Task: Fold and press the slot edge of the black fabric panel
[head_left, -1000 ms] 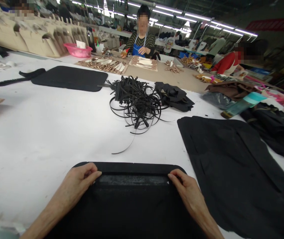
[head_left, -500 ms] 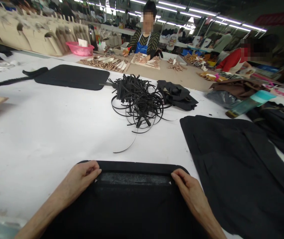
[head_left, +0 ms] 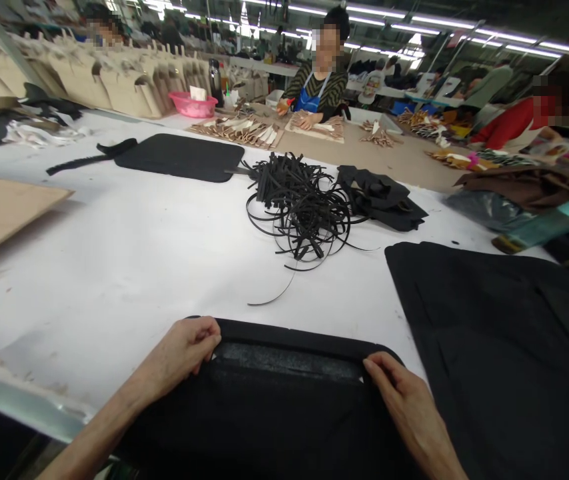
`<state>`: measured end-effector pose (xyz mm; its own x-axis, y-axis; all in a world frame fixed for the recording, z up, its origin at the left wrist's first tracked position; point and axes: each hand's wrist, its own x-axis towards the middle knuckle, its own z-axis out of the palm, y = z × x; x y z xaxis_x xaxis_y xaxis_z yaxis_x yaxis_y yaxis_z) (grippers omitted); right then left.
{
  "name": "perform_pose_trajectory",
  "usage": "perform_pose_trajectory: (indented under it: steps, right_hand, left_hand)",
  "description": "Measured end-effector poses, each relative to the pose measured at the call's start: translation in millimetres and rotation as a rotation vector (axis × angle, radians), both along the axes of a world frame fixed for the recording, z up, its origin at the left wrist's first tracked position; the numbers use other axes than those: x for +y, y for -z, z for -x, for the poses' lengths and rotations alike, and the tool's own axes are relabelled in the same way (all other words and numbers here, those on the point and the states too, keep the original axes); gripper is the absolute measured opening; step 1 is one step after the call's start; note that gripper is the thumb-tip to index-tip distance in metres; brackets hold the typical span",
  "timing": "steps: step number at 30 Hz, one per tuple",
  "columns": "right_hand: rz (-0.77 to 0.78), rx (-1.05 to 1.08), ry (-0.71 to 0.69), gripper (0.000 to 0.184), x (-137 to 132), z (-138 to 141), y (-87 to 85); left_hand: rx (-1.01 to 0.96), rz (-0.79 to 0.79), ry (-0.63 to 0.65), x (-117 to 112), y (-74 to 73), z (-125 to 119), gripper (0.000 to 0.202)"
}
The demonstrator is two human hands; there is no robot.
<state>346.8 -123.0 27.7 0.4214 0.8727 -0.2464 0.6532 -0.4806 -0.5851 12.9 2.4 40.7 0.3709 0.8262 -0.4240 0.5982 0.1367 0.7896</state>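
Observation:
A black fabric panel (head_left: 274, 427) with rounded corners lies before me on the white tabletop, its lower part running out of view. Below its far edge runs a greyish, dull band (head_left: 289, 363) with a small white mark at each end. At the left end of this band, my left hand (head_left: 192, 347) pinches the black material between thumb and fingers. My right hand (head_left: 404, 393) does the same at the right end, thumb and fingertip together. Whether a separate strip sits between the fingers or only the panel's own fold, I cannot tell, black lying on black.
Ahead lies a tangled heap of thin black strips (head_left: 304, 207), with folded black pieces (head_left: 382, 197) beside it. Another black panel (head_left: 504, 347) is at right, near a teal bottle (head_left: 549, 223). A board (head_left: 14, 203) juts in from the left. A co-worker (head_left: 319, 73) sits opposite.
My view has turned slightly left, so most things appear further right and more of the board shows. Both hands keep their pinch at the same places on the panel.

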Motion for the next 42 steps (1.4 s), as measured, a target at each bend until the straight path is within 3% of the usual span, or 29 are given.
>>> perform_pose_trajectory:
  steps: [18, 32, 42]
  right_hand:
    - [0.037, -0.011, 0.067, 0.057, 1.3, 6.3, -2.9]
    - [-0.008, -0.043, 0.013, 0.052, -1.3, 2.9, 6.1]
    - [-0.002, -0.069, -0.001, 0.049, -1.9, 0.8, 9.9]
  left_hand:
    - [0.094, -0.165, -0.01, -2.3, 7.0, -2.0, 0.022]
    - [0.217, -0.279, 0.005, -2.5, 0.6, -7.9, 0.013]
    - [0.313, -0.36, 0.052, 1.8, 8.1, -7.9, 0.011]
